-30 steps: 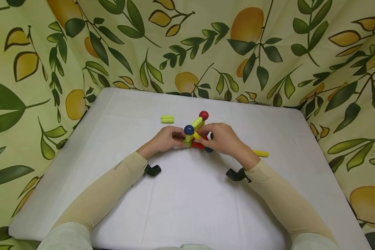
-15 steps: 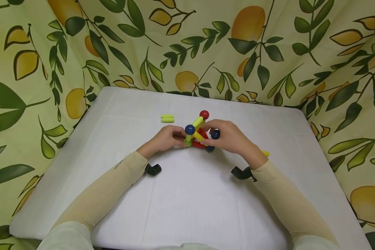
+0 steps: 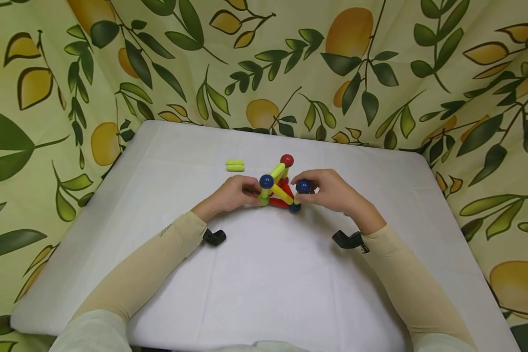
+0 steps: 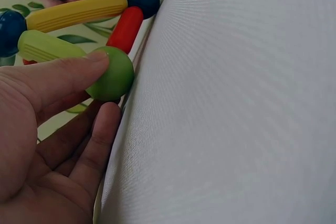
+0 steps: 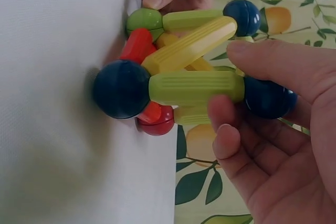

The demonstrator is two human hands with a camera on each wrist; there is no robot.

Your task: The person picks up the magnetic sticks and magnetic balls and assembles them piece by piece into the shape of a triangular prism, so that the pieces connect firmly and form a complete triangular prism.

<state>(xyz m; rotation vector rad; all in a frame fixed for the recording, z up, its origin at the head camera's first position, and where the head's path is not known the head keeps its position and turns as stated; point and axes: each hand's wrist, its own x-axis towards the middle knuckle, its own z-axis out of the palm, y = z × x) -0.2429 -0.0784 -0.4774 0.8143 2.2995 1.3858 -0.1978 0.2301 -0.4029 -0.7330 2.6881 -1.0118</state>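
Observation:
A magnetic rod-and-ball frame stands on the white table, with a red ball (image 3: 287, 160) at its back corner and a blue ball (image 3: 266, 182) at its upper left. My left hand (image 3: 236, 192) pinches the green ball (image 4: 113, 77) at the frame's lower left corner, thumb on top. At the right corner, a short lime rod (image 5: 197, 88) rises from a lower blue ball (image 5: 121, 88) to an upper blue ball (image 5: 268, 98). My right hand (image 3: 334, 190) holds that upper ball, fingertips by the rod. A long yellow rod (image 3: 283, 194) slants across the front, above a red rod (image 3: 279, 203).
Two short lime rods (image 3: 235, 165) lie side by side on the table (image 3: 255, 274) behind my left hand. Black camera mounts (image 3: 346, 239) stick out from both wrists. A fruit-patterned curtain (image 3: 264, 63) hangs round the table.
My right hand has shifted rightward with the upper blue ball, from the yellow rod's side to the right corner post. A loose yellow rod is now mostly hidden behind that wrist. My left hand stays put.

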